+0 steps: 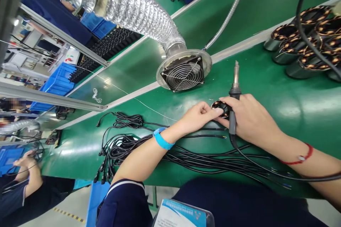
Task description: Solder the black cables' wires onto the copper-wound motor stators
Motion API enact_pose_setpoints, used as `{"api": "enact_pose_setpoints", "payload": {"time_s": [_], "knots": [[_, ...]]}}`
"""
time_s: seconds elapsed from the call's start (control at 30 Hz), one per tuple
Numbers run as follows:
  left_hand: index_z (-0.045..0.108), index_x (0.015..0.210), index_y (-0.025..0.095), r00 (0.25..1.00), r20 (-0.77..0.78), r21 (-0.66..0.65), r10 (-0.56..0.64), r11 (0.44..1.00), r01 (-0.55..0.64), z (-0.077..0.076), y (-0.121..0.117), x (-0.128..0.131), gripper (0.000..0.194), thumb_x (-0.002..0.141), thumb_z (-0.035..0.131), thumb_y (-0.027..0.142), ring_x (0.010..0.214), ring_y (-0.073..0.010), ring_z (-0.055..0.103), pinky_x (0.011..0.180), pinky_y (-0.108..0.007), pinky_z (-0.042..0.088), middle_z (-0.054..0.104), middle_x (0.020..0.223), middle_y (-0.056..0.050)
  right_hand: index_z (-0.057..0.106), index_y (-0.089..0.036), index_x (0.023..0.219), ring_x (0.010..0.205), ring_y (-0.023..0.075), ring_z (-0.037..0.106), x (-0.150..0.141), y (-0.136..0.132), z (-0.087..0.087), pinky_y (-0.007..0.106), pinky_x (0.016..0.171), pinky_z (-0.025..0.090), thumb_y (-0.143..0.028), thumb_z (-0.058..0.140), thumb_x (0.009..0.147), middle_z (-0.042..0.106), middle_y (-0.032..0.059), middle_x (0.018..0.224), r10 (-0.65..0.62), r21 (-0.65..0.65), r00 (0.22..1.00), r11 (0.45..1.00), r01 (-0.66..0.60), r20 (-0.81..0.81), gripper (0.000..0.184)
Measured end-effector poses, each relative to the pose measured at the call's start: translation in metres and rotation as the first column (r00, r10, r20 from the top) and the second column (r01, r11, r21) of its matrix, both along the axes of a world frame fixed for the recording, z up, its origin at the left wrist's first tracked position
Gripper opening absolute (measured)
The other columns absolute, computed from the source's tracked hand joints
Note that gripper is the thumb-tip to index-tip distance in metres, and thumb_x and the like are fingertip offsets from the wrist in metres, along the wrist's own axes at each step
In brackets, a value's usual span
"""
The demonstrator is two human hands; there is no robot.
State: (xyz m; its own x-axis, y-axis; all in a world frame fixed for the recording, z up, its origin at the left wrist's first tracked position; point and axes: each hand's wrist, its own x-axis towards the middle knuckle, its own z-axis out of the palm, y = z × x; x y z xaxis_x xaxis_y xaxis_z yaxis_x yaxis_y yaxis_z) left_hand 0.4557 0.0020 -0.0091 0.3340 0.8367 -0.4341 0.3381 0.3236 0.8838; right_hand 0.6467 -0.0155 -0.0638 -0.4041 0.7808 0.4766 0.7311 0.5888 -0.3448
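My left hand (198,116) is closed on the near side of a small motor stator (217,104), a black ring with copper windings. In my right hand (252,117) a soldering iron (232,123) is gripped upright, its metal tip pointing up and away from the stator. Fingers of my right hand also reach the stator's right side; whether they grip it I cannot tell. Just below both hands lie black cables (197,158) with stripped, coloured wire ends. The iron's cord runs down past my right wrist. A thin pale wire (149,108) stretches leftward from near my left forearm.
A fume-extractor fan (183,76) on a silver flexible duct (133,7) hangs beyond my hands. Several larger stators (305,65) stand at the right, with a black cable hanging before them. Coiled cables (122,142) lie at left. Another person's hands (26,161) work at far left.
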Motion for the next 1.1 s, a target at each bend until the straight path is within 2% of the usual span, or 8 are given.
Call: {"api": "enact_pose_setpoints", "payload": {"time_s": [0.07,0.2,0.33,0.47,0.7,0.87,1.0,1.1], "knots": [[0.048,0.071,0.017,0.999,-0.012,-0.015,-0.034,0.999,0.033,0.0,0.0,-0.001,0.034,0.088,0.067,0.039,0.064,-0.0076,0.038,0.063,-0.025,0.026,0.044,0.065,0.007,0.055,-0.013,0.127,0.084,0.0277,0.053,0.0,0.0,0.002,0.039,0.075,0.047,-0.051,0.043,0.103,0.062,0.0148,0.096,0.003,0.031,1.0,1.0,-0.003,0.011,0.046],[0.051,0.073,0.016,1.0,0.014,-0.068,0.021,0.997,-0.02,0.008,0.002,-0.004,0.024,0.093,0.058,0.028,0.065,-0.0075,0.038,0.064,-0.025,0.027,0.046,0.068,0.006,0.054,-0.009,0.126,0.083,0.0273,0.055,-0.002,-0.002,0.003,0.038,0.071,0.048,-0.056,0.041,0.102,0.062,0.016,0.098,-0.002,0.067,1.0,0.998,0.001,0.021,0.054],[0.047,0.07,0.018,0.997,-0.049,0.033,-0.06,0.998,0.061,0.013,-0.001,0.002,0.034,0.089,0.065,0.04,0.063,-0.0079,0.036,0.062,-0.026,0.025,0.042,0.064,0.008,0.051,-0.01,0.129,0.085,0.027,0.057,-0.006,-0.004,0.004,0.039,0.073,0.05,-0.048,0.04,0.104,0.064,0.0172,0.104,0.018,0.075,1.0,0.997,-0.02,0.026,0.047],[0.049,0.07,0.017,0.993,-0.102,0.104,-0.063,0.992,0.073,0.01,-0.001,-0.001,0.031,0.092,0.061,0.035,0.064,-0.009,0.04,0.065,-0.026,0.028,0.045,0.064,0.007,0.051,-0.01,0.129,0.088,0.0267,0.06,-0.001,-0.002,0.008,0.039,0.075,0.052,-0.051,0.039,0.104,0.064,0.0171,0.105,0.035,0.049,0.999,0.998,-0.036,0.031,0.05],[0.065,0.078,0.012,0.984,0.097,-0.006,-0.152,0.988,0.154,0.003,0.016,-0.025,0.013,0.089,0.058,0.014,0.075,-0.0098,0.053,0.081,-0.026,0.043,0.064,0.079,0.0,0.051,-0.013,0.134,0.084,0.0276,0.064,0.011,-0.007,0.024,0.04,0.07,0.053,-0.06,0.034,0.102,0.065,0.0155,0.101,0.051,-0.067,0.997,0.997,-0.047,0.064,0.06],[0.062,0.076,0.012,0.96,0.253,-0.063,-0.12,0.988,0.141,-0.007,0.018,-0.015,0.016,0.09,0.06,0.017,0.07,-0.0078,0.051,0.078,-0.024,0.044,0.059,0.072,0.001,0.053,-0.013,0.13,0.088,0.0281,0.062,-0.007,-0.009,0.021,0.039,0.069,0.051,-0.046,0.031,0.105,0.066,0.0151,0.099,-0.003,-0.035,0.998,0.999,0.005,0.069,0.048],[0.058,0.079,0.014,0.981,0.182,-0.052,-0.061,0.996,0.071,-0.004,0.011,-0.02,0.024,0.089,0.068,0.033,0.068,-0.0077,0.046,0.071,-0.023,0.04,0.053,0.07,0.004,0.056,-0.013,0.125,0.084,0.0278,0.059,-0.009,-0.004,0.013,0.04,0.07,0.051,-0.053,0.031,0.105,0.066,0.0144,0.096,-0.012,-0.013,0.999,1.0,0.013,0.05,0.052],[0.058,0.076,0.014,0.978,0.109,-0.062,-0.175,0.981,0.182,0.002,0.008,-0.025,0.023,0.086,0.071,0.03,0.068,-0.0079,0.047,0.07,-0.024,0.04,0.055,0.07,0.004,0.055,-0.013,0.126,0.081,0.027,0.059,-0.006,-0.002,0.009,0.04,0.069,0.051,-0.055,0.032,0.104,0.066,0.0137,0.095,-0.018,-0.01,0.999,1.0,0.018,0.038,0.053]]}}
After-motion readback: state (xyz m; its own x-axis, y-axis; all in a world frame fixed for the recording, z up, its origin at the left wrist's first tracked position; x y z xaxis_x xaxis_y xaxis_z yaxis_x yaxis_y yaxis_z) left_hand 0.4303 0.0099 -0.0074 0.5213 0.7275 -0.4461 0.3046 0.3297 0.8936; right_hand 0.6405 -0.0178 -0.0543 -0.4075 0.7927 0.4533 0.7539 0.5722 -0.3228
